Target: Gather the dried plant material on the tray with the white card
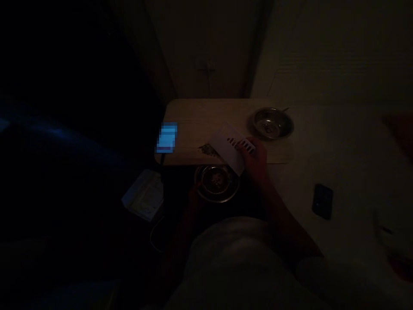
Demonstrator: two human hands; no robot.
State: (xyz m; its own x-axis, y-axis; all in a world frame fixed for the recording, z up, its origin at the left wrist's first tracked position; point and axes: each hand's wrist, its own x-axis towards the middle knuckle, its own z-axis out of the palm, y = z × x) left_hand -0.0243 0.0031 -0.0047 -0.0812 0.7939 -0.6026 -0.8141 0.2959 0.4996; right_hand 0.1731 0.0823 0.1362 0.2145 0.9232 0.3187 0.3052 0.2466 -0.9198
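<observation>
In my right hand (pixel 256 161) is a thin, flat white sheet (pixel 224 144) with a row of dark, slot-like marks along one side. Its lower edge slants over the front edge of the wooden table (pixel 193 114). Beside the sheet a small heap of dark crumbs (pixel 208 150) lies on the wood. Just below the table edge, my left hand (pixel 195 191) grips the rim of a round metal bowl (pixel 219 200). Pale bits (pixel 217 180) lie in the bowl. The dim light hides most of the left fingers.
Another metal bowl (pixel 272 125) with a handle sticking out stands at the table's right end. A lit screen (pixel 167 137) glows at the left end. A dark phone-like object (pixel 322 201) lies on the pale surface to the right, and a box-like thing (pixel 145 196) sits low left.
</observation>
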